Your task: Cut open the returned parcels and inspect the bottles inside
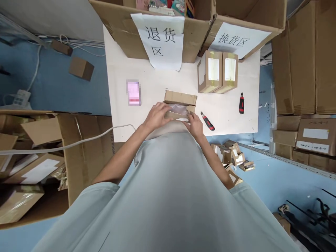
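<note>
A small cardboard box lies opened at the table's near edge, its lid flap standing away from me. Inside shows clear plastic wrapping; what it covers I cannot make out. My left hand is closed on the box's left end, fingers reaching over the opening and thumb along the near side. At the right end, my right hand pinches the small side flap and near edge. Just right of that hand, a red and black box cutter rests on the table.
Another box cutter lies farther right. Two taped boxes stand before large labelled cartons at the back. A blurred pink item sits left on the white table. A white cable crosses a carton of packaging.
</note>
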A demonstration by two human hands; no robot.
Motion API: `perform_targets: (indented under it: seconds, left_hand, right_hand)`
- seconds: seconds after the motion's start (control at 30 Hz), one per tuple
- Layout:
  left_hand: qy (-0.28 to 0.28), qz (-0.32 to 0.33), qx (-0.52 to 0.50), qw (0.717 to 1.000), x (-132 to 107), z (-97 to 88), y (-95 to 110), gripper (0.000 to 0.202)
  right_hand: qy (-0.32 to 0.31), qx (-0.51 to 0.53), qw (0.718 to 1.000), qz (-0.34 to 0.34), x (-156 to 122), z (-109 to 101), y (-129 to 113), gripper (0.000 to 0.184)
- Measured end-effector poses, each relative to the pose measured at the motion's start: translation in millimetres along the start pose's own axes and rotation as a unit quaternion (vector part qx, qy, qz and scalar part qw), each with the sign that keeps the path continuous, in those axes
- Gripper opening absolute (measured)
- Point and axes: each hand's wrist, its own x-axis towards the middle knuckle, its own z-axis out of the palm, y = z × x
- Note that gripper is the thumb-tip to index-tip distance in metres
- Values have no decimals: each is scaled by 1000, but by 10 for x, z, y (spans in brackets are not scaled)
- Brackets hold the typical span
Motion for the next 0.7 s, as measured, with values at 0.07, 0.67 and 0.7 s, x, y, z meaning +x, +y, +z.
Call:
perform_targets:
  seconds: [0.07,0.67,0.7]
  left_hand:
    - [-55,15,31,998,-111,-13,-23,52]
    - [-69,53,127,988,-197,147,-244,32]
    - [-64,49,135,988,-221,140,-279,34]
  right_hand:
    - [4,9,1000,17,-27,14,-22,49]
    - [92,133,986,45,-43,215,141,13]
    - [91,136,986,39,-48,226,116,14]
